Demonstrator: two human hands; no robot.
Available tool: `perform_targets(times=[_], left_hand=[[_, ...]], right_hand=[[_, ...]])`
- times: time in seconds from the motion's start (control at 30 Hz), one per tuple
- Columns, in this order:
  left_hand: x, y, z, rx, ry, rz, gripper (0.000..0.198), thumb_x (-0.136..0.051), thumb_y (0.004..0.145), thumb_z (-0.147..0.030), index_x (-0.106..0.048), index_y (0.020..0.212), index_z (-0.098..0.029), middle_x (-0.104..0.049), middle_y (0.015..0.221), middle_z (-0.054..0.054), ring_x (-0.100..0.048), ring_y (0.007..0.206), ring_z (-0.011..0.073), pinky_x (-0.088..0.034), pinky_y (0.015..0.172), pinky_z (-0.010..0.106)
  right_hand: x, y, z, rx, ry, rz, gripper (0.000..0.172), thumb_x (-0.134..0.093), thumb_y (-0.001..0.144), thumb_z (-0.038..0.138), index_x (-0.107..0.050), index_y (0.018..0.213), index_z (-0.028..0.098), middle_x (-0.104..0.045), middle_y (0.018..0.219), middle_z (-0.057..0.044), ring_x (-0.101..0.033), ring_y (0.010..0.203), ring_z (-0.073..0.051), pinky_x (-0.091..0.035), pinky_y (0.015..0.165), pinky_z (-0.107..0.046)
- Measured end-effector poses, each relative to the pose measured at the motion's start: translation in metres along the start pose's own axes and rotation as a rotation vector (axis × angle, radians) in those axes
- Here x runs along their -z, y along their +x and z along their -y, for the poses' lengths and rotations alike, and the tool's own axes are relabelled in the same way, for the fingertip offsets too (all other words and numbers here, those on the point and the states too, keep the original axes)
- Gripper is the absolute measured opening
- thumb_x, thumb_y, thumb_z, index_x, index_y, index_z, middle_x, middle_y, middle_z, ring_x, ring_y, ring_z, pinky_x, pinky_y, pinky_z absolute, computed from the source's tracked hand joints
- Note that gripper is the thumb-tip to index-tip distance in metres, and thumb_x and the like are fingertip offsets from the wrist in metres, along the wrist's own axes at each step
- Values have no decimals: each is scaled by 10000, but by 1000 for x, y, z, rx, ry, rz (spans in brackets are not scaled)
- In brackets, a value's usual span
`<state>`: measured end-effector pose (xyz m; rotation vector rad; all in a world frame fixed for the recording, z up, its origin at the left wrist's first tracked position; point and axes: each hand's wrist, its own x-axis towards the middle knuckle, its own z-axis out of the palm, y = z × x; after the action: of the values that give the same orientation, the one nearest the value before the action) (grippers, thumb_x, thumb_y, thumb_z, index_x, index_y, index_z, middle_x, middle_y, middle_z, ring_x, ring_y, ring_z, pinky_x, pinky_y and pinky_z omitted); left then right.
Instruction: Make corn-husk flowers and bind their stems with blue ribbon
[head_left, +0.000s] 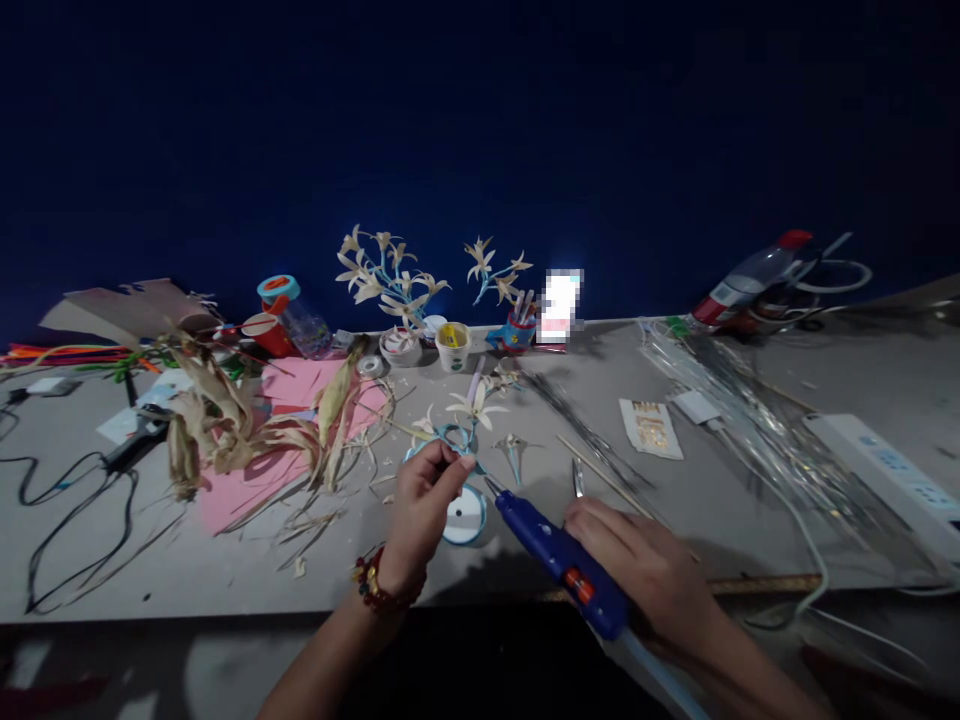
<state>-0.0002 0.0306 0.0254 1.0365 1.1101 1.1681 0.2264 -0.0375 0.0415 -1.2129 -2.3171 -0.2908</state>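
My left hand (433, 495), with a beaded bracelet on its wrist, is closed in a pinch on the light-blue stem of a pale husk flower (478, 408). In my right hand (637, 550) lies a blue glue gun (551, 550), its nozzle close to my left fingertips; I cannot tell whether they touch. Just beyond the right fingers a metal tool tip (577, 478) points away, its other end hidden. A white disc with a blue rim (465, 515) rests below the left fingertips. Right of the flower, a small single bloom on a blue stem (514, 455) lies on the table.
Corn husks (217, 410) lie over pink sheets (255, 490) on the left. Two flower sprays (390, 265) stand at the back by cups and a lit phone (561, 305). Wires (592, 430), a power strip (885, 470) and a tilted bottle (750, 280) are on the right.
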Motion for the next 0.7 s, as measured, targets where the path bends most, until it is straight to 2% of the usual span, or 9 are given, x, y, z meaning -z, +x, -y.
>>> perform_targets(times=[0.2, 0.4, 0.47, 0.57, 0.63, 0.7], left_hand=[[1, 0, 1, 4, -6, 14, 275, -696, 808, -370, -533, 696, -179, -453, 583, -55, -388, 532, 80, -309, 519, 198], [4, 3, 3, 30, -66, -18, 278, -714, 787, -362, -530, 687, -178, -437, 598, -60, -388, 535, 74, -319, 525, 188], [4, 4, 4, 48, -80, -8, 275, -717, 785, -355, -529, 690, -177, -440, 608, -60, -386, 539, 71, -315, 521, 181], [5, 4, 7, 82, -90, 19, 266, -723, 785, -352, -537, 708, -179, -447, 624, -59, -396, 546, 68, -310, 514, 172], [5, 3, 8, 105, -93, 13, 268, -729, 783, -352, -542, 706, -176, -462, 631, -55, -405, 552, 67, -324, 520, 168], [5, 3, 8, 130, -111, 1, 258, -746, 767, -349, -561, 722, -175, -470, 625, -56, -405, 539, 62, -326, 511, 162]], right_hand=[[0, 3, 0, -15, 4, 61, 320, -333, 932, 152, -634, 830, 181, -718, 833, -79, -634, 609, -175, -464, 556, -284], [1, -15, -11, -59, 194, 69, 280, -392, 944, 322, -614, 1029, 175, -710, 960, -118, -685, 799, -231, -517, 642, -313], [3, -17, -17, -99, 297, 9, 297, -454, 929, 396, -586, 1076, 174, -699, 968, -124, -688, 872, -247, -538, 684, -319], [7, -18, -30, -167, 356, -172, 346, -556, 879, 421, -563, 1133, 186, -694, 1002, -129, -687, 917, -271, -559, 741, -347], [10, -22, -46, -281, 320, -255, 313, -594, 861, 363, -567, 1133, 209, -697, 1004, -111, -689, 916, -273, -561, 764, -360], [11, -31, -69, -485, 215, -271, 240, -597, 865, 330, -589, 1078, 219, -698, 972, -93, -692, 881, -263, -556, 764, -355]])
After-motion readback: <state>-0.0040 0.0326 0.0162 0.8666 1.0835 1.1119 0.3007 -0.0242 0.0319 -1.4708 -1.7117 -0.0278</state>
